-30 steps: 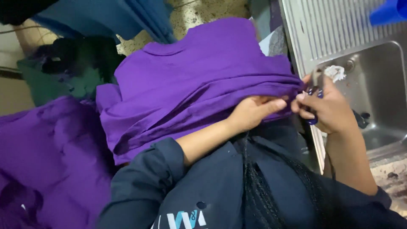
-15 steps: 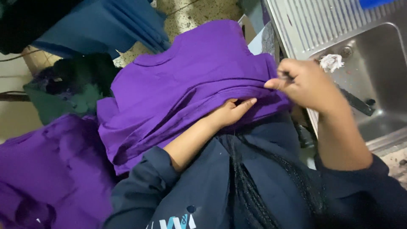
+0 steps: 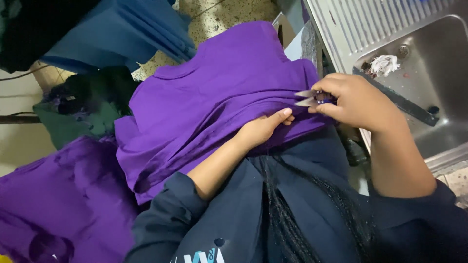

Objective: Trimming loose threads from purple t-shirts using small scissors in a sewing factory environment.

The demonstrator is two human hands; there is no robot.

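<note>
A purple garment (image 3: 214,102) lies draped over my lap, its folded edge toward me. My left hand (image 3: 263,127) presses flat on that edge and pinches the fabric. My right hand (image 3: 358,102) holds small thread snips (image 3: 308,97) with their two metal blades pointing left, just above my left fingertips and close to the cloth. A dark braid hangs down over my dark blue jacket.
A steel sink (image 3: 414,63) with a ribbed drainboard is on the right, a wad of white threads (image 3: 384,64) by its drain. More purple cloth (image 3: 53,204) is heaped at lower left. Blue fabric (image 3: 122,34) and green fabric (image 3: 73,117) lie on the speckled floor behind.
My right hand has moved left from the sink side to the garment's edge, bringing the snips' blades near my left fingertips. My left hand stays on the fabric.
</note>
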